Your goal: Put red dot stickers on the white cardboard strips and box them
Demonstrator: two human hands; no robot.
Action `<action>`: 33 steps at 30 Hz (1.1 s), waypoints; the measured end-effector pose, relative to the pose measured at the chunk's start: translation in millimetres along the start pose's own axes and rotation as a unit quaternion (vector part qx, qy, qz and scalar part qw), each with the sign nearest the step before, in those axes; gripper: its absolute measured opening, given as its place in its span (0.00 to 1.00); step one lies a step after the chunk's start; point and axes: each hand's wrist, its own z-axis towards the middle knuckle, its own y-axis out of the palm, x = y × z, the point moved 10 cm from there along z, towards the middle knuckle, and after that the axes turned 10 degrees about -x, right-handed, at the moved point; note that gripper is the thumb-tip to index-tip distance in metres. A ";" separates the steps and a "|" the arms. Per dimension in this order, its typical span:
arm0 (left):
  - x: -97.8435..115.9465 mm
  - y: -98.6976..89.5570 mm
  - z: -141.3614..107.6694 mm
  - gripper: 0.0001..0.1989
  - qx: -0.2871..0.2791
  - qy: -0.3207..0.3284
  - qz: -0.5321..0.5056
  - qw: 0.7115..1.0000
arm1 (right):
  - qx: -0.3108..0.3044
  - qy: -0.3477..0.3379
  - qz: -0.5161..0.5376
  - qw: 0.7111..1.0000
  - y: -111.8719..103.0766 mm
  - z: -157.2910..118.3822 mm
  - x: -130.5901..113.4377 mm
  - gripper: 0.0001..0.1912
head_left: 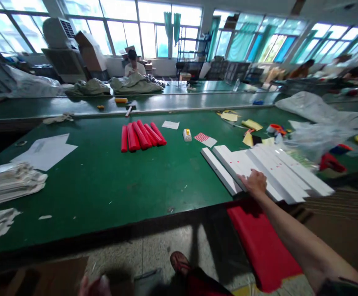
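Green workbench, near edge: right hand, fingers spread flat, rests on the near ends of fanned white strips, long axes running away rightward; left hand, far off at the frame's bottom, grip unclear.

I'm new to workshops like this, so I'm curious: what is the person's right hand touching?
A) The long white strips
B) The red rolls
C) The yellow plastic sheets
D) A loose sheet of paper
A. The right hand lies on the near edge of the long white strips.
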 end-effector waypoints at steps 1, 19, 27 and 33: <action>14.5 28.3 -3.2 0.26 -0.047 0.019 -0.017 0.999 | -0.011 0.004 -0.013 1.000 4.8 10.9 8.4 0.34; 228.4 368.2 -224.8 0.16 -0.570 0.299 0.057 0.763 | -0.201 -0.189 -0.048 0.960 73.0 -8.6 -58.0 0.21; 277.8 429.6 -269.3 0.18 -0.603 0.301 0.111 0.730 | -0.176 -0.135 -0.106 0.969 53.4 -3.4 -54.5 0.16; 284.0 457.0 -306.2 0.34 -0.636 0.277 0.143 0.706 | -0.121 -0.055 -0.118 0.984 38.1 33.4 0.1 0.23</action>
